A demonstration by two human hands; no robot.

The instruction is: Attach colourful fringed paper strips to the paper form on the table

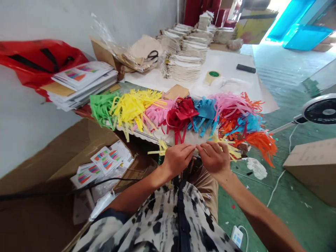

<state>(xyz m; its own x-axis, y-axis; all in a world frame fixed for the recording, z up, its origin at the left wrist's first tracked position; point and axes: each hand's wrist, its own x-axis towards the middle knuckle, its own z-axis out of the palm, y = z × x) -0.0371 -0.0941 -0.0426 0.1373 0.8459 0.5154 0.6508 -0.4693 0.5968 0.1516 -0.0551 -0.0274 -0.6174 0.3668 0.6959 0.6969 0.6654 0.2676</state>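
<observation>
My left hand [178, 158] and my right hand [214, 157] meet at the table's front edge, fingertips close together. Both are closed on a pale yellow fringed paper tassel [234, 150], whose strips stick out past each hand. Its middle is hidden under my fingers. Just beyond them lies a row of fringed tassels: green [103, 106], yellow [135, 105], pink [159, 113], dark red [181, 113] and blue [206, 108]. More pink, blue and orange tassels [259, 141] are heaped on the right, some hanging over the edge.
Stacks of white paper bundles [183, 66] stand at the back, near a tape roll [212, 77], a black phone [246, 68] and scissors [152, 55]. Printed sheets [84, 75] are piled left. An open carton [105, 168] sits below left; a fan [320, 110] and a box [312, 168] are at right.
</observation>
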